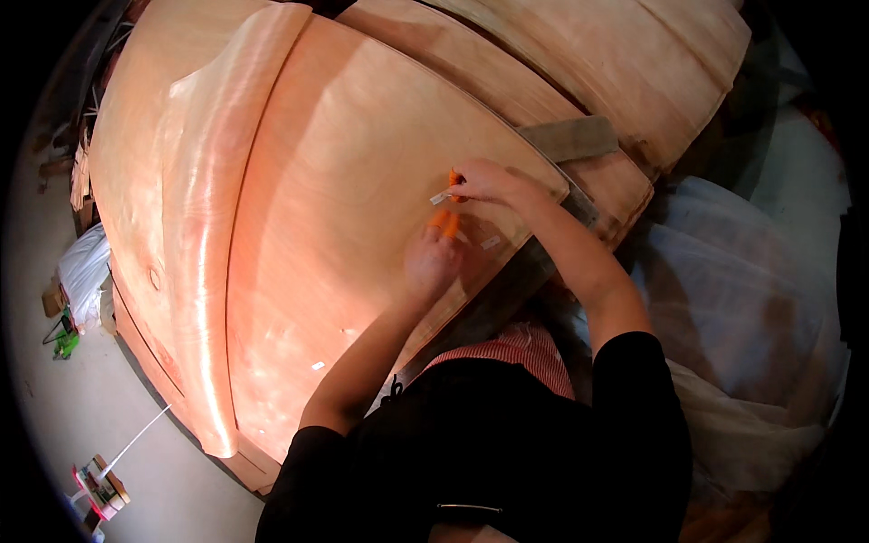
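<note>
A large sheet of thin orange-tan wood veneer (335, 181) lies before me on a stack. My right hand (482, 181), with orange covers on its fingertips, pinches a small white strip of tape (440, 197) just above the sheet. Below it, my left hand (433, 261) rests on the veneer, its orange-covered fingers stretched toward the strip and holding nothing that I can see. Close to the left fingers, another small white piece of tape (490, 242) is on the sheet. A further white piece (318, 366) lies beside my left forearm.
A curled veneer sheet (204, 235) runs along the left of the stack. At the right, a grey flat board (572, 139) lies across more veneer sheets (615, 63). Translucent plastic film (724, 281) stands at my right. A green object (65, 342) is on the floor at left.
</note>
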Tool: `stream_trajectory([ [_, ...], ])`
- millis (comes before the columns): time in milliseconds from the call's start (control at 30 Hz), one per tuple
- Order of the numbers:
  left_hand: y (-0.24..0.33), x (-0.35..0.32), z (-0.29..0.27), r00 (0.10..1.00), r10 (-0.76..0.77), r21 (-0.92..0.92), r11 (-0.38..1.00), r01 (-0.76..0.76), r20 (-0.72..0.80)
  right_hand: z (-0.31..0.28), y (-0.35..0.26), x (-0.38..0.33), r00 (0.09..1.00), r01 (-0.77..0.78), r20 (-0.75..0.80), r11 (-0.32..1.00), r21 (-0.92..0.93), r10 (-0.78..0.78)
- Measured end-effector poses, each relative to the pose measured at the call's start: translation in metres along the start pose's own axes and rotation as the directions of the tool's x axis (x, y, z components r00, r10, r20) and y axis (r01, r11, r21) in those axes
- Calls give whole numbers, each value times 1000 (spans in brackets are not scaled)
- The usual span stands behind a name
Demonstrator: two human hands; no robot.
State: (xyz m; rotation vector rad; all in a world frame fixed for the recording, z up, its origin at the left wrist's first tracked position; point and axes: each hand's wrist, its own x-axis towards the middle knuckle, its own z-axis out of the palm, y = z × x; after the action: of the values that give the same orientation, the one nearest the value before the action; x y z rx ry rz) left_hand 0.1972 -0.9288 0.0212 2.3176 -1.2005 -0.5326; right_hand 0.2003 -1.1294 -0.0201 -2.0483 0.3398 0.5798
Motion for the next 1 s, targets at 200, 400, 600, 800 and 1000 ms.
stream_trajectory([
  [200, -25, 19, 20, 981, 171, 431, 895, -113, -97, 0, -6, 4, 1000, 1, -23, 980, -200, -5],
  [400, -11, 29, 26, 998, -33, 398, 916, 49, -47, -3, -12, -1, 988, 6, -135, 903, -429, -70],
  [600, -7, 33, 14, 992, -78, 466, 884, 21, 103, -3, -3, 0, 979, 105, -87, 817, -567, -186],
  [800, -11, 36, 16, 994, -21, 432, 901, -29, 111, -46, -15, 38, 980, 99, -22, 590, -802, -196],
  [1000, 0, 28, 6, 990, -90, 320, 946, 49, 113, -129, -6, -39, 869, -107, -493, 990, -90, 49],
])
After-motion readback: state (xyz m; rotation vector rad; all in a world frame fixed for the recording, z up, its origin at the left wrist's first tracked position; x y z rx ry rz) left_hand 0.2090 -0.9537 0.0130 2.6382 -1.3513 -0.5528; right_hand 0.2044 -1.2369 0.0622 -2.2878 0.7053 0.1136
